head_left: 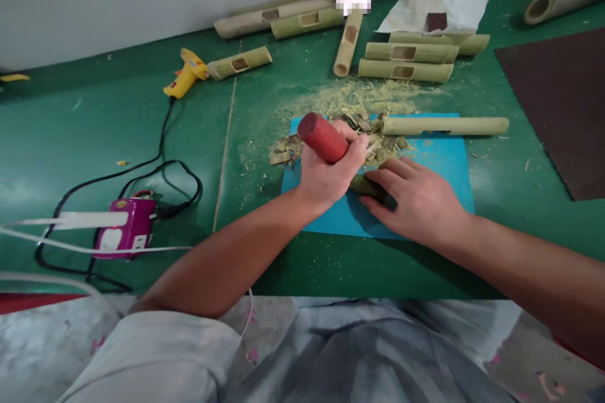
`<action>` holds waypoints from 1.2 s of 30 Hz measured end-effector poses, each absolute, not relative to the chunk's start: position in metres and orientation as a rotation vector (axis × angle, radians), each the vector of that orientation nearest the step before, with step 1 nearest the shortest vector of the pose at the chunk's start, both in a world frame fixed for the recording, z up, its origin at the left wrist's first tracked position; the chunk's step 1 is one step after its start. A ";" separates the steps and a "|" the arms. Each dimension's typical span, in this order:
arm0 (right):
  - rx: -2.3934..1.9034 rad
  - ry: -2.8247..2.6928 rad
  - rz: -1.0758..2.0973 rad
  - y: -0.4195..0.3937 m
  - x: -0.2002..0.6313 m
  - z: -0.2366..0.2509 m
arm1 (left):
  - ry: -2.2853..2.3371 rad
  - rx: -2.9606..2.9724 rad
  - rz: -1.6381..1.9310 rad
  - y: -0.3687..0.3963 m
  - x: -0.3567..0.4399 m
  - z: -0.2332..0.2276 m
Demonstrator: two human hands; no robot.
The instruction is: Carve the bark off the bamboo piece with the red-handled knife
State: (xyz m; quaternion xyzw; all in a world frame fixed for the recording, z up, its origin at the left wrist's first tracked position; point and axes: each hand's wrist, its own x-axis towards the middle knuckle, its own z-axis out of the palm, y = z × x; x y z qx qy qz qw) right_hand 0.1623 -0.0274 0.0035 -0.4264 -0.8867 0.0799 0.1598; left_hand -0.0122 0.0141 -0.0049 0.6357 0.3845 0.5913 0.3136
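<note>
My left hand (321,176) is closed around a thick red handle (326,138), its round end tilted up towards me. The tool's working end is hidden beneath the fist, so its kind cannot be made out. My right hand (420,201) grips a short greenish bamboo piece (363,185) low over a blue mat (350,223), close beside the left hand. Bark-like chips (286,151) and pale shavings lie around the hands. Just beyond them a long bamboo tube (454,126) rests across the mat's far edge, its cut openings facing me.
Bamboo tubes with square cutouts (406,70) lie along the back, near a white paper (435,3). At left are a yellow glue gun (186,75) with a black cord and a purple power adapter (130,227). A dark brown sheet (562,107) covers the right side.
</note>
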 end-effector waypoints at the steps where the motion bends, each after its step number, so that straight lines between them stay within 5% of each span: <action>1: -1.214 -2.534 0.209 -0.028 0.163 0.003 | 1.017 1.682 1.558 0.014 -0.012 -0.005; 36: -1.217 -2.563 0.041 -0.043 0.164 -0.008 | 0.996 1.727 1.586 0.012 -0.012 -0.003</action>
